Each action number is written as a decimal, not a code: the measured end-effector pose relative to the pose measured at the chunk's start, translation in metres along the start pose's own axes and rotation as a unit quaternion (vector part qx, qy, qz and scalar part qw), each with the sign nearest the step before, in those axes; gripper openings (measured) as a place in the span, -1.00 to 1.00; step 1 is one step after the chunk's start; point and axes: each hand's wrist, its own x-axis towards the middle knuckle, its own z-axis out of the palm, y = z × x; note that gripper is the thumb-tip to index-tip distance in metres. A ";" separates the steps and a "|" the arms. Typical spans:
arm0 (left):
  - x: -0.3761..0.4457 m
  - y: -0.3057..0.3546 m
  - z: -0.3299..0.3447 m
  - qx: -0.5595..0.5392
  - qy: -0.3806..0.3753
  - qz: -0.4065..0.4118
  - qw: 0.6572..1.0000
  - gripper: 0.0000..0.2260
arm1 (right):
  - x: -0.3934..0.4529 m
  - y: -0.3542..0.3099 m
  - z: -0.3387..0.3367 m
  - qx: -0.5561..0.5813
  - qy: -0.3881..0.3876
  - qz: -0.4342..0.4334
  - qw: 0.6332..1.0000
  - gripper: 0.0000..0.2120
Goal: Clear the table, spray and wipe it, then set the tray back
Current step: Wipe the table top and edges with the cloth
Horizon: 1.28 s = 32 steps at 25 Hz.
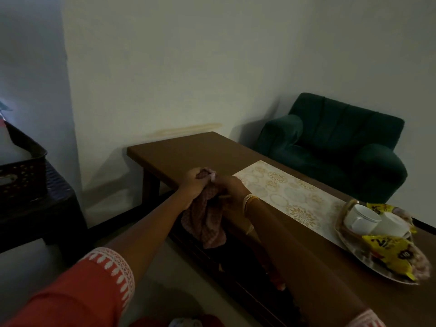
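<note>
A brown wooden table [179, 152] runs from the centre to the lower right. A dark red patterned cloth [207, 223] hangs over its near edge. My left hand [192, 184] and my right hand [232, 186] both grip the cloth's top, held together just above the table's near edge. A cream floral table runner [290, 197] lies across the table to the right of my hands. At the right end sits an oval tray [377, 270] holding two white cups [362, 219] and yellow snack packets [389, 252].
A dark green armchair [335, 147] stands behind the table against the wall. At the left a dark perforated basket [22, 171] rests on a low dark stand [47, 208]. Pale floor shows between the stand and the table.
</note>
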 end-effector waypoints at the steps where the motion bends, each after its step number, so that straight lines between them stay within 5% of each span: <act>1: -0.001 0.000 0.004 0.023 -0.012 0.009 1.000 -0.81 | 0.002 0.004 -0.004 -0.004 0.019 -0.004 1.000 -0.83; 7: -0.016 0.015 0.027 0.044 -0.148 -0.015 0.988 -0.56 | -0.017 0.025 -0.051 0.039 0.181 -0.101 0.977 -0.73; 10: -0.032 0.020 0.043 0.184 -0.194 0.047 0.962 -0.58 | -0.043 0.043 -0.066 -0.181 0.234 -0.173 0.939 -0.76; 12: -0.045 0.009 0.054 0.346 -0.231 0.098 0.904 -0.57 | -0.058 0.067 -0.074 -0.377 0.208 -0.169 0.887 -0.73; 15: -0.052 -0.014 0.061 0.447 -0.206 0.132 0.860 -0.51 | -0.068 0.102 -0.083 -0.472 0.233 -0.181 0.831 -0.63; 18: -0.047 -0.025 0.058 0.398 -0.191 0.145 0.885 -0.55 | -0.068 0.104 -0.076 -0.542 0.199 -0.303 0.758 -0.67; 22: -0.031 -0.028 0.031 0.143 -0.232 0.018 0.962 -0.70 | -0.064 0.105 -0.072 -0.569 0.115 -0.285 0.763 -0.39; 25: -0.015 -0.034 0.008 0.098 -0.031 0.015 0.995 -0.65 | -0.047 0.100 -0.036 -0.652 0.132 -0.187 0.723 -0.23; 27: -0.011 -0.045 -0.006 0.209 0.012 0.075 0.975 -0.57 | -0.034 0.092 0.003 -0.668 0.162 -0.130 0.715 -0.20; 32: -0.019 -0.071 -0.004 0.478 -0.080 0.147 0.862 -0.60 | -0.034 0.097 0.019 -0.635 0.171 -0.182 0.731 -0.25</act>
